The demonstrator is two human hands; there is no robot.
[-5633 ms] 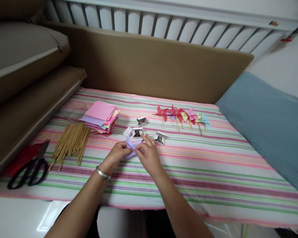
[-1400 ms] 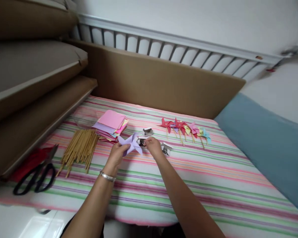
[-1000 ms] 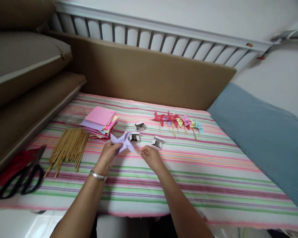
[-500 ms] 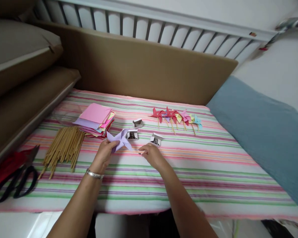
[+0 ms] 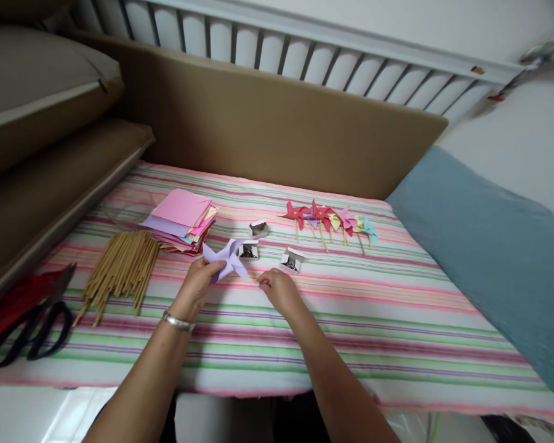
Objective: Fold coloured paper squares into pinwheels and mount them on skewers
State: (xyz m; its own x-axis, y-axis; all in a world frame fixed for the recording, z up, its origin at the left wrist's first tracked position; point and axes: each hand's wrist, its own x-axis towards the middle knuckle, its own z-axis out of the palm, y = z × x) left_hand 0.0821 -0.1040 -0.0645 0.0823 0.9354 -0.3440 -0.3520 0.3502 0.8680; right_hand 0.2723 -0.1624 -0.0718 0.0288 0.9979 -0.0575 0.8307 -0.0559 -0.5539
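My left hand (image 5: 197, 284) holds a folded lilac paper pinwheel (image 5: 226, 257) up off the striped cloth (image 5: 397, 307), fingers pinched on its centre. My right hand (image 5: 279, 289) hovers just right of it with fingers curled in a pinch; what they hold is too small to make out. Three small open white boxes sit just beyond my hands: one (image 5: 248, 250) behind the pinwheel, one (image 5: 258, 229) farther back, one (image 5: 290, 259) to the right.
A stack of coloured paper squares (image 5: 182, 218) and a bundle of wooden sticks (image 5: 120, 267) lie at the left. Black scissors (image 5: 28, 329) rest at the near left edge. A row of finished pinwheels (image 5: 327, 218) lies at the back. A blue cushion (image 5: 498, 246) borders the right.
Earlier both hands folded the lilac paper together. My right hand then reached to the box behind it and drew back with fingers pinched, while my left kept the pinwheel raised.
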